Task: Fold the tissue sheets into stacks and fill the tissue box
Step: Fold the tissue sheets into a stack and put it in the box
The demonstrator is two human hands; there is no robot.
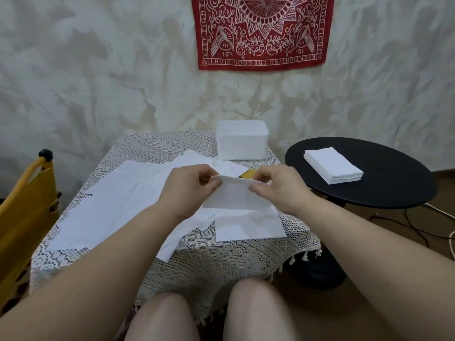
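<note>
Nearest the camera are the person's two bare knees and forearms, reaching forward over the cream lace-covered table (172,244). Between the hands hangs a folded white tissue sheet (235,196), lifted just above the table with its long axis running left to right. The left hand (189,187) pinches its upper left corner, and the right hand (277,185) pinches the upper right corner, so the fold edge is stretched between the two grips and the body of the sheet drops toward the person.

Under it lie loose unfolded white tissue sheets (110,207), spread mostly to the left. The white rectangular tissue box (242,140) stands beyond the hands at the table's far edge. The finished stack of folded white tissues (333,168) sits on the round black side table (394,190), well to the right, so the right hand is the nearer one for setting this sheet down there.
</note>
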